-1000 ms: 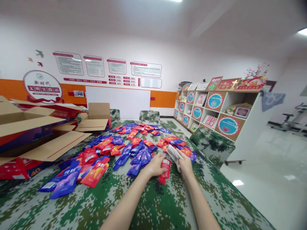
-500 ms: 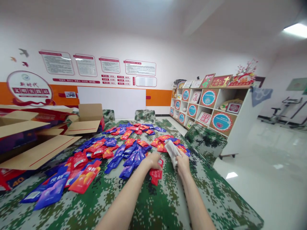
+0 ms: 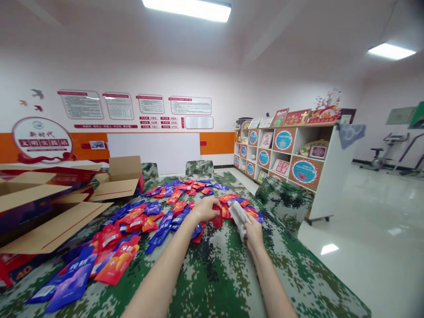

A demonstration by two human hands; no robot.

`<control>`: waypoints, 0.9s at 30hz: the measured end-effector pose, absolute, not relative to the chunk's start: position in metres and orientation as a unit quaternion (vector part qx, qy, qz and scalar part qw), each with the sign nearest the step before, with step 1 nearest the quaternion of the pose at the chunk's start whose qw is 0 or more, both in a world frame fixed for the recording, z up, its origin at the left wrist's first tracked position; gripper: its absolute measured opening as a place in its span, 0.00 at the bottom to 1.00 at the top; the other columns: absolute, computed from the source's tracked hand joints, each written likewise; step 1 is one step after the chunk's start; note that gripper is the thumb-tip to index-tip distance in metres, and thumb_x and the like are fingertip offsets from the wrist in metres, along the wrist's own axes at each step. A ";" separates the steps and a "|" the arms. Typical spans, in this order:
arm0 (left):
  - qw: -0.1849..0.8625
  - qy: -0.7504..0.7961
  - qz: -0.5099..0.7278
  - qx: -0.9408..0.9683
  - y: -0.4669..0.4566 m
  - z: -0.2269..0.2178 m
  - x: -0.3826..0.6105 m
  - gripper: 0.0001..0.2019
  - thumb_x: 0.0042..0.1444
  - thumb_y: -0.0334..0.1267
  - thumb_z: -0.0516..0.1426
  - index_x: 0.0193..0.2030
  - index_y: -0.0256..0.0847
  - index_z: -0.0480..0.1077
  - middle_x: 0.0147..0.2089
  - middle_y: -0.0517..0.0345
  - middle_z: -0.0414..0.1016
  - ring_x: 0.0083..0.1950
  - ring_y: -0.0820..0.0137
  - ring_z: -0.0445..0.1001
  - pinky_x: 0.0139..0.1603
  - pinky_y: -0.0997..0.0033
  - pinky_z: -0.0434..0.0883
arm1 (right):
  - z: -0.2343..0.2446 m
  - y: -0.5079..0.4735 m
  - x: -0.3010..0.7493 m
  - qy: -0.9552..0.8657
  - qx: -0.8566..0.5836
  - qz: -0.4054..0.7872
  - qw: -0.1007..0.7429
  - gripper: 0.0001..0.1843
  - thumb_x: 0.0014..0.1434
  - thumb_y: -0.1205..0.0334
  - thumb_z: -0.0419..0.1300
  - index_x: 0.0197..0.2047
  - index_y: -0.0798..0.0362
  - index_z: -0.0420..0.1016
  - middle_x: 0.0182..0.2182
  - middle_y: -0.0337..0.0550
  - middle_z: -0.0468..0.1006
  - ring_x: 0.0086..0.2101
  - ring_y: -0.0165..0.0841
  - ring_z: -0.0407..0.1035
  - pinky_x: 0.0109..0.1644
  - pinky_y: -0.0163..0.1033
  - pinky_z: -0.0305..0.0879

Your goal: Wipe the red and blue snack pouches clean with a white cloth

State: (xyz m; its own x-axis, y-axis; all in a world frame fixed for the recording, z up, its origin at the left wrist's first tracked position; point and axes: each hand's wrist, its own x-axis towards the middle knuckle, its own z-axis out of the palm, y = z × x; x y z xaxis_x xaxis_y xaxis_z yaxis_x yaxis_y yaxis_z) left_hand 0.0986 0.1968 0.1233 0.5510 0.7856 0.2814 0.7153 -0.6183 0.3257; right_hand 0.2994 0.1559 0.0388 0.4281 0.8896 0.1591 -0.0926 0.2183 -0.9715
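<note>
the fingers point(image 3: 212, 206) of the left hand point(image 3: 203, 209) are pinched on a red packet point(image 3: 217, 217), held upright. just to its right, the right hand point(image 3: 253, 230) is clamped on a pale bag point(image 3: 239, 214), whose top almost meets the packet. bare worktop point(image 3: 215, 274) lies open toward the person. red and blue packets point(image 3: 155, 216) crowd the left and far side. the worktop's right edge runs near the right wrist, and cardboard boxes point(image 3: 49, 212) line the left edge.

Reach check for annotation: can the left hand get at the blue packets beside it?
Likely yes: the blue packets lie uncovered on the table right by the left hand, nothing across them. But that hand already holds a red packet.
</note>
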 end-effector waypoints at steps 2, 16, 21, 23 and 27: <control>0.065 0.430 0.249 0.865 0.185 0.122 0.102 0.09 0.50 0.29 0.54 0.38 0.38 0.70 0.41 0.57 0.69 0.45 0.66 0.67 0.46 0.72 0.63 | 0.038 0.156 0.299 -0.387 -0.513 0.369 0.671 0.34 0.35 0.68 0.53 0.50 0.60 0.74 0.36 0.46 0.80 0.22 0.31 0.70 0.18 0.30 0.56; 0.084 0.402 0.304 0.859 0.115 0.024 0.098 0.11 0.47 0.23 0.50 0.34 0.42 0.63 0.41 0.56 0.66 0.44 0.66 0.67 0.45 0.69 0.65 | 0.032 0.156 0.299 -0.397 -0.495 0.358 0.685 0.30 0.36 0.64 0.55 0.46 0.60 0.76 0.34 0.46 0.80 0.28 0.35 0.72 0.23 0.32 0.63; 0.072 0.387 0.253 0.884 0.101 0.003 0.085 0.13 0.54 0.29 0.51 0.46 0.43 0.67 0.49 0.54 0.69 0.53 0.64 0.65 0.57 0.63 0.61 | 0.035 0.154 0.296 -0.385 -0.503 0.365 0.683 0.33 0.34 0.68 0.52 0.47 0.60 0.76 0.33 0.45 0.80 0.26 0.34 0.72 0.21 0.30 0.61; 0.055 0.379 0.227 0.895 0.095 -0.002 0.082 0.17 0.57 0.31 0.49 0.53 0.44 0.64 0.55 0.53 0.67 0.58 0.65 0.62 0.63 0.61 0.54 | 0.035 0.153 0.294 -0.392 -0.506 0.363 0.677 0.33 0.34 0.69 0.51 0.46 0.59 0.76 0.33 0.45 0.80 0.28 0.35 0.73 0.22 0.31 0.63; 0.047 0.381 0.185 0.905 0.085 -0.002 0.075 0.22 0.60 0.38 0.48 0.62 0.43 0.56 0.62 0.53 0.59 0.64 0.64 0.55 0.66 0.58 0.49 | 0.033 0.152 0.288 -0.417 -0.514 0.356 0.660 0.32 0.35 0.68 0.51 0.47 0.58 0.76 0.35 0.45 0.80 0.33 0.38 0.74 0.28 0.34 0.67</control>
State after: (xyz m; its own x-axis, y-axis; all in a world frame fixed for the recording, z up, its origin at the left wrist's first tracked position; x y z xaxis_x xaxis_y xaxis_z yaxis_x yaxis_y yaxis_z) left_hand 0.0753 0.0845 -0.0019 0.6416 0.7061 0.2996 0.6714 -0.7059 0.2256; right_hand 0.2883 0.1521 0.0332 0.3996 0.8980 0.1840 -0.0406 0.2178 -0.9751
